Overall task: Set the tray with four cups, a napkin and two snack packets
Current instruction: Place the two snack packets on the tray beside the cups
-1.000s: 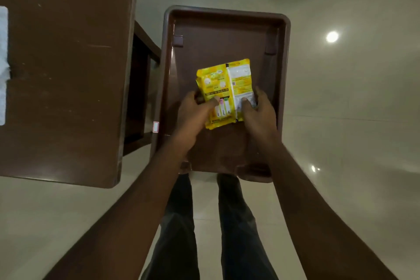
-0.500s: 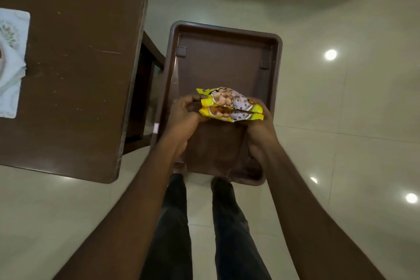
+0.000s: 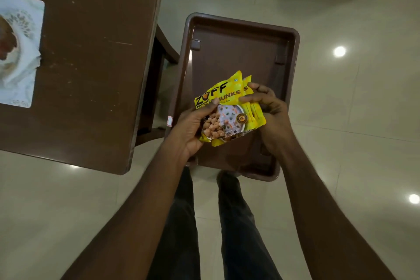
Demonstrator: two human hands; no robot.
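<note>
1. Centre frame: left hand and right hand are both clamping two yellow foil snack packets.
2. Packets, lying face-down a second ago, are now hovering face-up above the brown rectangular plastic tray, probably awaiting re-placing.
3. Upper left: white patterned napkin is lying on the dark wooden table.

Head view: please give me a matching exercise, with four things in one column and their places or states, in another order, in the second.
1 snack packets
2 tray
3 white cloth
4 table

a bears the white cloth
b on the table, at the picture's left edge
c held by left hand and right hand
d under both hands

Pairs: 1-c, 2-d, 3-b, 4-a
</note>
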